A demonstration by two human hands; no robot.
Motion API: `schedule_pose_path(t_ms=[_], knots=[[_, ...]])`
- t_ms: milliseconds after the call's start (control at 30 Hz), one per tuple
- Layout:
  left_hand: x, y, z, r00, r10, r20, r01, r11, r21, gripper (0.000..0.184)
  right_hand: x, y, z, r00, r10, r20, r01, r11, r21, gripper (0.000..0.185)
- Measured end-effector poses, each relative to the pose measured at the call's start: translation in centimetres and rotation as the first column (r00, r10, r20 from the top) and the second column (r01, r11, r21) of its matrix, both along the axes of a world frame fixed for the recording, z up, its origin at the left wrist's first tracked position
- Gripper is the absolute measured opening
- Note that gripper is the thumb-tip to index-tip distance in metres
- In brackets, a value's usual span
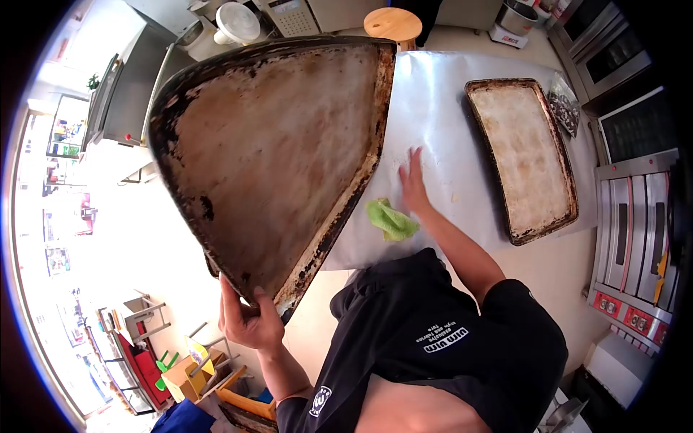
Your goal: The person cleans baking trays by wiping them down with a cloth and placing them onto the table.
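Note:
My left hand (249, 317) is closed around the near corner of a large, scorched baking tray (274, 144). The tray is tilted up on the left and hides part of the table behind it. My right hand (413, 184), slightly blurred, has its fingers apart and holds nothing; it is over the shiny table. Just below and left of it lies a crumpled green cloth (391, 219). A second baking tray (525, 155), with a pale base and browned rim, lies on the right part of the table.
The metal-topped table (440, 94) spans the middle. A plastic bag with dark contents (563, 105) sits beside the right tray. Beyond are a round wooden stool (393, 26), a pot on a scale (514, 22) and ovens (632, 231) at right. Stools and boxes (191, 372) stand lower left.

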State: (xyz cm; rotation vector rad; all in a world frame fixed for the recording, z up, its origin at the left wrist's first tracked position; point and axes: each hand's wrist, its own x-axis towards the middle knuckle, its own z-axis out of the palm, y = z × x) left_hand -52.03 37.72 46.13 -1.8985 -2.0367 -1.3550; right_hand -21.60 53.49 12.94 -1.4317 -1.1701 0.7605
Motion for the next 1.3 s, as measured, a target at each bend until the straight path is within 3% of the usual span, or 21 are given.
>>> schedule_pose_path(t_ms=[100,200,233,267,333,400,433,467,600,700,800,867,933,967,1000,1033,1067,1100,1167,1233,1300], knots=[[1.5,0.2,1.2,0.990,-0.111,-0.089,0.117,0.991,0.063,0.055,4.1,7.3,2.6,0.936,-0.298,-0.186,0.306,0.952,0.015,0.075],[2.7,-0.6,3.1,0.969,-0.192,-0.157,0.209,0.973,0.098,0.059,2.9,13.5,5.4,0.693,-0.606,-0.391,0.660,0.751,0.006,0.077],[2.9,-1.0,3.6,0.978,-0.200,-0.063,0.203,0.978,0.054,0.061,0.1,16.6,3.3,0.622,-0.567,-0.540,0.708,0.702,0.079,0.078],[2.9,-1.3,4.0,0.979,-0.203,-0.010,0.203,0.978,0.046,0.062,-4.6,18.6,4.0,0.453,-0.277,-0.848,0.673,0.730,0.121,0.078],[3.9,-1.0,3.6,0.977,-0.212,-0.028,0.214,0.975,0.067,0.063,-8.7,18.4,7.6,0.843,-0.457,-0.284,0.460,0.886,-0.062,0.080],[4.3,-0.3,3.0,0.967,-0.206,-0.149,0.226,0.965,0.135,0.065,-9.4,18.9,8.0,0.913,-0.336,-0.231,0.311,0.940,-0.138,0.080],[4.1,-0.7,2.8,0.980,-0.173,-0.102,0.184,0.978,0.104,0.066,-10.0,18.4,7.8,0.945,-0.256,-0.206,0.220,0.958,-0.183,0.080],[4.0,-1.0,2.5,0.990,-0.134,-0.053,0.138,0.987,0.084,0.066,-9.1,17.7,7.4,0.907,-0.325,-0.269,0.316,0.946,-0.077,0.080],[3.1,-2.0,2.0,0.988,-0.132,0.079,0.122,0.986,0.116,0.069,-6.8,15.4,9.2,0.760,-0.584,-0.286,0.564,0.811,-0.158,0.077],[3.7,-2.6,2.2,0.959,-0.123,0.257,0.106,0.991,0.080,0.070,-14.6,17.2,4.1,0.949,-0.257,-0.184,0.252,0.966,-0.049,0.079],[3.1,-2.1,3.1,0.947,0.005,0.321,-0.018,0.999,0.037,0.067,-15.6,13.9,8.4,0.990,-0.134,0.050,0.143,0.953,-0.266,0.084],[1.2,-1.4,4.1,0.853,-0.045,0.520,-0.014,0.994,0.108,0.068,-14.6,14.7,3.8,0.920,-0.267,0.286,0.299,0.952,-0.071,0.091],[-1.0,-1.0,4.3,0.721,-0.101,0.686,-0.011,0.987,0.157,0.064,-7.9,12.3,5.0,0.946,-0.309,0.098,0.323,0.930,-0.177,0.093],[-4.3,-1.5,3.4,0.696,-0.021,0.718,-0.056,0.995,0.084,0.058,-4.5,11.3,3.8,0.914,-0.369,0.168,0.392,0.910,-0.133,0.099],[-5.8,-1.9,2.8,0.641,0.002,0.768,-0.093,0.993,0.076,0.055,-0.9,10.5,3.4,0.913,-0.341,0.222,0.394,0.879,-0.269,0.105],[-7.6,-1.6,2.4,0.614,0.032,0.789,-0.101,0.994,0.038,0.052,2.7,10.2,1.0,0.966,-0.259,-0.027,0.240,0.927,-0.288,0.108],[-9.3,-1.2,2.0,0.586,0.063,0.808,-0.108,0.994,0.001,0.050,5.5,8.8,1.2,0.910,-0.144,-0.388,0.001,0.939,-0.345,0.099],[-9.7,-0.5,1.4,0.542,0.028,0.840,-0.054,0.999,0.002,0.049,8.1,7.3,1.4,0.777,-0.032,-0.628,-0.192,0.939,-0.285,0.094],[-10.6,1.0,0.4,0.455,-0.026,0.890,0.048,0.999,0.004,0.047,11.5,4.2,2.0,0.307,0.168,-0.937,-0.497,0.868,-0.007,0.083],[-14.0,2.4,-2.1,0.539,0.077,0.839,0.093,0.984,-0.151,0.039,13.0,0.5,4.5,0.461,0.095,-0.882,-0.458,0.877,-0.145,0.070],[-12.0,5.1,-3.3,0.515,-0.019,0.857,0.263,0.955,-0.137,0.039,14.9,-3.0,4.6,0.558,0.051,-0.828,-0.435,0.868,-0.240,0.059]])
